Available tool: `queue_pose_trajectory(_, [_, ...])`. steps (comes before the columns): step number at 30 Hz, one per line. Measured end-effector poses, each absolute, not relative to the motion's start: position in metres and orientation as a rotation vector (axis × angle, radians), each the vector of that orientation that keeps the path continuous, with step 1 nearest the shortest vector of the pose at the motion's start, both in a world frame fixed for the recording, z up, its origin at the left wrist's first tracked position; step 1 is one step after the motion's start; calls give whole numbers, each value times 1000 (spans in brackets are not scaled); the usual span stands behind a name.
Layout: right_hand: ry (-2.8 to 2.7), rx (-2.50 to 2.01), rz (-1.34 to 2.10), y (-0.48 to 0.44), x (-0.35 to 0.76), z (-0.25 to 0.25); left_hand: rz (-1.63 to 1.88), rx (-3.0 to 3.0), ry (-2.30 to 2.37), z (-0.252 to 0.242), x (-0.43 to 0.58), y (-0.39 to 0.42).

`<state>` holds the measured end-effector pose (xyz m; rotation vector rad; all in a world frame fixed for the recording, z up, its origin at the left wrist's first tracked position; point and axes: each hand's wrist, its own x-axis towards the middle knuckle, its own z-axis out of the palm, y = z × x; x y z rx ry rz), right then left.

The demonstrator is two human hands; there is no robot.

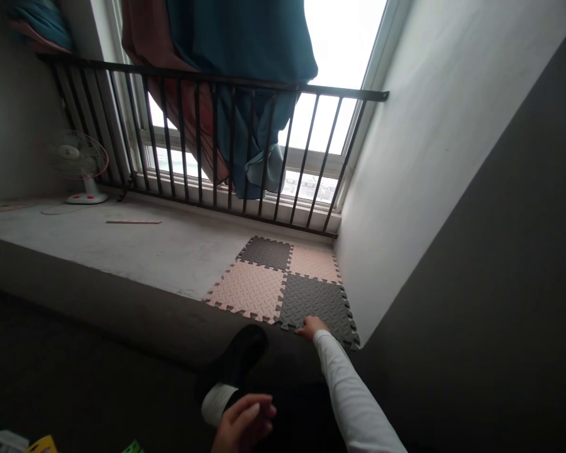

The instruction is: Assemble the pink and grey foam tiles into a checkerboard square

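Presently: right hand (313,327) at front edge of dark interlocking foam tile (318,298), apparently adjusting, grip unclear; left hand (246,420) loosely curled, empty; next move calls for fingertip control.

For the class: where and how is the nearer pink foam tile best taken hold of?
Probably pinch the nearer pink foam tile by its toothed front edge, coming from the near side. The tile lies flat, and that edge runs unjoined along the rim of the ledge, whereas its right and far edges meet dark tiles.
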<state>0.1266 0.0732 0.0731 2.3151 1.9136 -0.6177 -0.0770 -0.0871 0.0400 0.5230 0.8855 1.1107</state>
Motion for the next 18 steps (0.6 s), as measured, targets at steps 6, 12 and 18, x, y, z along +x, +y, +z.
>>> queue_pose_trajectory(6, [1889,2361,-681,60,124,60,1137,-227,382,39,-8,3])
queue_pose_trajectory(12, [1881,2472,-793,67,124,57,1129,-390,507,-2,-1,20])
queue_pose_trajectory(18, [1746,2603,-1092,80,126,45,1088,-296,604,-11,-15,15])
